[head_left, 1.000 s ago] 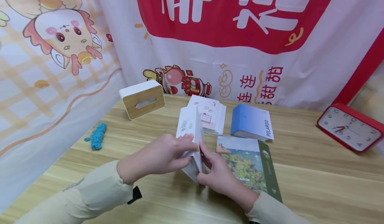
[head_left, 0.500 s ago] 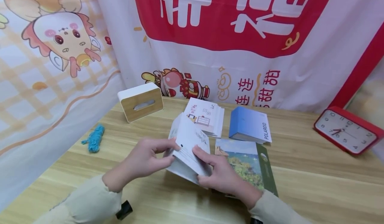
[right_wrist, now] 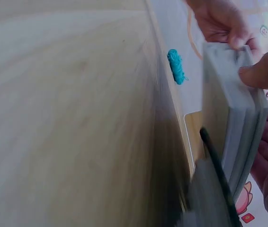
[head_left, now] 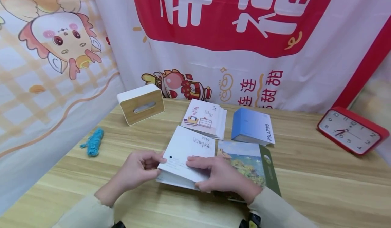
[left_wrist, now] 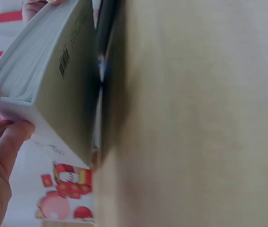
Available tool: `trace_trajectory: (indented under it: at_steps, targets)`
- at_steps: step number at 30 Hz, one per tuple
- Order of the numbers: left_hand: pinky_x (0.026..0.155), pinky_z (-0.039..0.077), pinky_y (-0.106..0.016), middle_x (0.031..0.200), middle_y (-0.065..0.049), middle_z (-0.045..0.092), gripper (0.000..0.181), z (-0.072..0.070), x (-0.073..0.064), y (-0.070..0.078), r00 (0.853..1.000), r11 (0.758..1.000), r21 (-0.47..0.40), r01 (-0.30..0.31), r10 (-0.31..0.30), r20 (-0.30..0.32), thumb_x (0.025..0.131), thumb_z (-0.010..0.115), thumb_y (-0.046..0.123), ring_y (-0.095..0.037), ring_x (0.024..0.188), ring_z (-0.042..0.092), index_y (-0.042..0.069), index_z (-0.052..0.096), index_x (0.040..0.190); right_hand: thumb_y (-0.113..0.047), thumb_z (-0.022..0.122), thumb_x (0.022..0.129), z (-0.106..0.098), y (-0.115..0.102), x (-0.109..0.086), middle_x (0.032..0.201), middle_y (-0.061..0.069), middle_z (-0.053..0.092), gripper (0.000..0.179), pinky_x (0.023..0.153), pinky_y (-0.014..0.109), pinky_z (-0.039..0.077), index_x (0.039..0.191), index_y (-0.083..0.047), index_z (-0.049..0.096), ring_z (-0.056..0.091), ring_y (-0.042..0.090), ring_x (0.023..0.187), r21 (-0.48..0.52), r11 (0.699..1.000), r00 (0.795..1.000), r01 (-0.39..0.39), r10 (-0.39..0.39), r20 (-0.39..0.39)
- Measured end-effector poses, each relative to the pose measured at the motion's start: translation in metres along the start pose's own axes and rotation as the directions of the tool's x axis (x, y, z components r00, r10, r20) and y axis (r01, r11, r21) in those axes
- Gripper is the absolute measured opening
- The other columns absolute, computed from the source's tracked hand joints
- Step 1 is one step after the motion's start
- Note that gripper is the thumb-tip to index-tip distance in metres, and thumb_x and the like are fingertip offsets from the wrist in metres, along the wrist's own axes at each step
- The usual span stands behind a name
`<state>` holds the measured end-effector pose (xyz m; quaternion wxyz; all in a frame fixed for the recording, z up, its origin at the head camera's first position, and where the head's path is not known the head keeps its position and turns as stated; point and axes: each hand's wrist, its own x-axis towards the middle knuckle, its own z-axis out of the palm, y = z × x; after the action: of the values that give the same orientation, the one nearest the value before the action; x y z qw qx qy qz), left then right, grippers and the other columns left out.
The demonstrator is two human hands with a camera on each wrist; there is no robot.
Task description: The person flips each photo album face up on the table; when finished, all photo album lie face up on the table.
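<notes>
A thick white book (head_left: pixel 189 150) with dark print on its cover is held level, low over the table. At its left side my left hand (head_left: pixel 138 168) grips the book, and in the left wrist view the fingers (left_wrist: pixel 13 137) lie against the spine. My right hand (head_left: pixel 218 173) holds the right side, fingers over the cover; in the right wrist view the thumb (right_wrist: pixel 259 75) presses the page edge. A barcode (left_wrist: pixel 64 63) shows on the underside. Just right of the book lies a painting-covered book (head_left: pixel 247 163) with a green strip, partly hidden by my right hand.
Behind are a stack of white illustrated books (head_left: pixel 203 117) and a blue book (head_left: pixel 253 124) marked POLAROID. A tissue box (head_left: pixel 142 106) stands at the back left, near a bundle of turquoise yarn (head_left: pixel 94 142). A red clock (head_left: pixel 351 129) stands at the right.
The white book was upright and partly spread; it has tipped down to lie flat, its cover facing up. My left hand has shifted left and down to its left side.
</notes>
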<state>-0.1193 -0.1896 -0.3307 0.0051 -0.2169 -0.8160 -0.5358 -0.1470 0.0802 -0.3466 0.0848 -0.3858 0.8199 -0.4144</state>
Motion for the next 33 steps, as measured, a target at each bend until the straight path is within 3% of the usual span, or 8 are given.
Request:
trace_trajectory:
  at_steps: [5, 8, 15, 22, 28, 33]
  targets:
    - [0.083, 0.052, -0.028, 0.107, -0.029, 0.062, 0.023, -0.002, -0.006, -0.011, 0.994, 0.993, -0.060, 0.105, -0.104, 0.018, 0.070, 0.064, -0.008, -0.019, 0.103, 0.061, -0.010, 0.064, 0.094, -0.023, 0.077, 0.072, 0.004, 0.002, 0.004, 0.129, -0.005, 0.056, 0.052, 0.098, 0.025, 0.042, 0.121, -0.018, 0.062, 0.050, 0.011, 0.121, 0.000, 1.000, 0.999, -0.013, 0.013, 0.040]
    - [0.084, 0.051, -0.030, 0.109, -0.029, 0.061, 0.025, -0.003, -0.007, -0.014, 0.988, 0.986, -0.071, 0.150, -0.148, 0.030, 0.071, 0.065, -0.006, -0.033, 0.106, 0.059, -0.010, 0.063, 0.096, -0.026, 0.078, 0.071, 0.006, 0.003, 0.006, 0.129, -0.004, 0.056, 0.053, 0.098, 0.025, 0.043, 0.121, -0.018, 0.063, 0.050, 0.011, 0.121, -0.049, 0.999, 0.999, -0.005, 0.008, 0.054]
    - [0.084, 0.051, -0.030, 0.110, -0.029, 0.061, 0.026, -0.006, -0.008, -0.023, 0.981, 0.980, -0.056, 0.191, -0.189, 0.047, 0.071, 0.065, -0.006, -0.039, 0.109, 0.056, -0.011, 0.062, 0.097, -0.032, 0.078, 0.071, 0.014, 0.005, 0.011, 0.129, -0.007, 0.056, 0.054, 0.096, 0.024, 0.044, 0.121, -0.019, 0.063, 0.051, 0.009, 0.120, -0.155, 0.988, 0.998, 0.004, 0.006, 0.066]
    - [0.086, 0.051, -0.029, 0.111, -0.031, 0.059, 0.029, -0.004, -0.008, -0.031, 0.977, 0.976, -0.050, 0.210, -0.207, 0.054, 0.070, 0.063, -0.008, -0.041, 0.110, 0.055, -0.011, 0.060, 0.098, -0.029, 0.079, 0.070, 0.019, 0.005, 0.010, 0.130, -0.005, 0.055, 0.055, 0.099, 0.026, 0.041, 0.121, -0.017, 0.062, 0.049, 0.011, 0.122, -0.163, 0.987, 0.997, -0.014, 0.026, 0.069]
    - [0.090, 0.048, -0.031, 0.119, -0.029, 0.057, 0.031, -0.008, -0.008, -0.024, 0.967, 0.971, -0.014, 0.238, -0.236, 0.097, 0.075, 0.065, -0.001, -0.040, 0.116, 0.052, -0.006, 0.061, 0.105, -0.026, 0.079, 0.071, 0.020, 0.006, 0.008, 0.132, -0.004, 0.054, 0.055, 0.101, 0.027, 0.040, 0.122, -0.016, 0.061, 0.048, 0.012, 0.124, -0.149, 0.989, 0.999, -0.009, 0.016, 0.048]
    - [0.087, 0.050, -0.028, 0.120, -0.025, 0.058, 0.030, -0.013, -0.009, -0.016, 0.958, 0.964, 0.080, 0.255, -0.263, 0.115, 0.077, 0.068, 0.003, -0.037, 0.113, 0.055, 0.000, 0.062, 0.106, -0.026, 0.077, 0.074, 0.020, 0.006, 0.007, 0.134, -0.003, 0.052, 0.056, 0.103, 0.029, 0.039, 0.126, -0.015, 0.058, 0.047, 0.014, 0.124, -0.114, 0.993, 0.999, -0.016, 0.021, 0.042]
